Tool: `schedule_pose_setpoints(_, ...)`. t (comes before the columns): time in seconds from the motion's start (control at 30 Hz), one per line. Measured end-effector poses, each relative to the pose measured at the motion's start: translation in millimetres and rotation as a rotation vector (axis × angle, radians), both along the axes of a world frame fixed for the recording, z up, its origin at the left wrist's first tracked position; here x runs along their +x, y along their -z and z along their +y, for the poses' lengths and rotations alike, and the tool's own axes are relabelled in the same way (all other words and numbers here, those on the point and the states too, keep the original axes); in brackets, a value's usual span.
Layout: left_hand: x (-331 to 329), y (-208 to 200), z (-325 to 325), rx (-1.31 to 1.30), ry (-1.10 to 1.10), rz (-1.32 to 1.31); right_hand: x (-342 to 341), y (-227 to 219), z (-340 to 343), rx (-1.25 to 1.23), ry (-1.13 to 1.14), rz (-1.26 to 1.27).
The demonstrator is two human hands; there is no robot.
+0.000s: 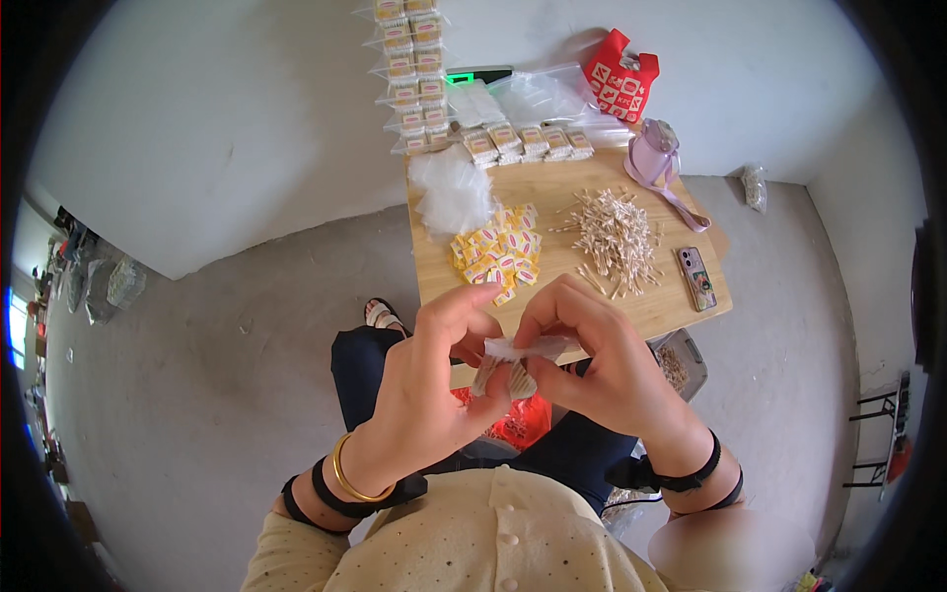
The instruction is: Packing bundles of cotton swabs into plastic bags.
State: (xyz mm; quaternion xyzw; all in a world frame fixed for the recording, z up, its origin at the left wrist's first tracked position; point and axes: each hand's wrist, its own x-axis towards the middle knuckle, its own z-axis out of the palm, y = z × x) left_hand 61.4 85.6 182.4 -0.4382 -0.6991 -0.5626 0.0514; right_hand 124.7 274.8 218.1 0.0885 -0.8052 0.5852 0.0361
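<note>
In front of my lap I hold a small clear plastic bag point(501, 348) with a bundle of cotton swabs point(522, 382) in it. My left hand point(422, 367) is closed round the bundle from the left, its thumb along the lower side. At the bag's open-looking upper edge, my right hand point(604, 363) pinches the film between thumb and fingers. Just beyond my fingers lie a heap of small yellow and white cards point(496, 249) and, to its right, a loose pile of cotton swabs point(616, 240). A stack of empty clear bags point(452, 190) is behind the cards.
Filled swab packs stand in a tall stack point(414, 74) and a row point(530, 144) at the wooden table's point(577, 178) back. A red bag point(621, 77), lilac bottle point(654, 153) and phone point(696, 278) are on the right. Below are a grey bin point(693, 367) and red bag of swabs point(521, 422).
</note>
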Motion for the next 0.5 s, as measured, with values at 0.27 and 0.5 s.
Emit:
schedule_pose_setpoints(0.27, -2.7, 3.2, 3.0, 0.029, -0.001, -0.235, -5.9, 0.6, 2.6, -0.06, -0.027, -0.13)
schedule_pose_setpoints(0.5, -3.7, 6.1, 5.1, 0.064, 0.019, -0.234, -11.7, 3.2, 8.4, -0.065, -0.076, -0.122)
